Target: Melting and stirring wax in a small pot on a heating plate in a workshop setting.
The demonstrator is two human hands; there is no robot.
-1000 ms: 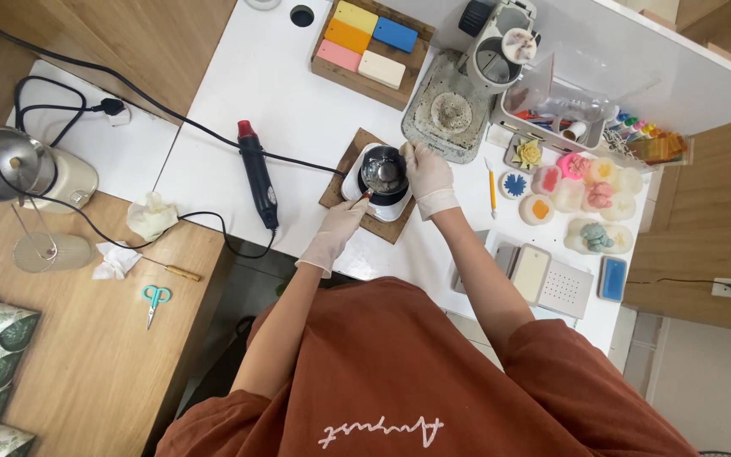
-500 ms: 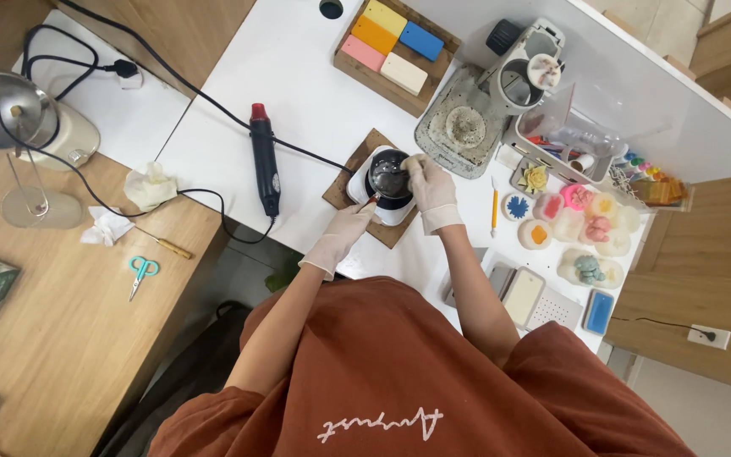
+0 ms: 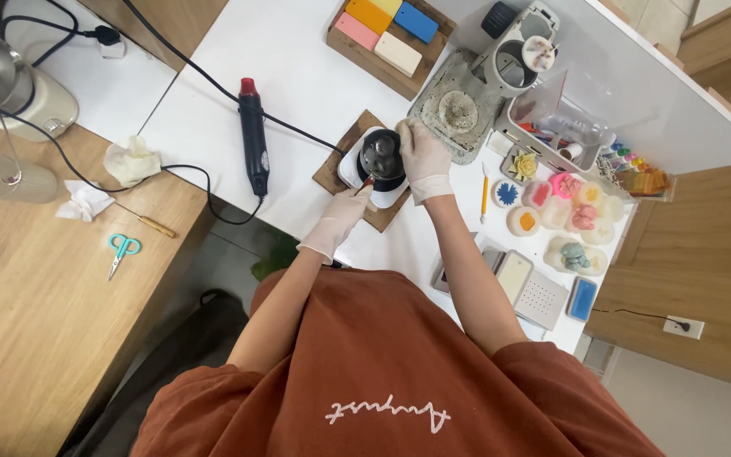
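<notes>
scissors (image 3: 122, 248) and heat gun (image 3: 253, 145) lie left. mid-table, the gloved left hand (image 3: 342, 213) pinches the handle of a small dark pot (image 3: 381, 156) on a white base; the right hand (image 3: 421, 156) cups its rim. it looks like stirring; steadiness matters.

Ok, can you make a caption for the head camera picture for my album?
Gloved left hand and right hand work at a small dark pot on a white hot plate, heat gun alongside.
</notes>
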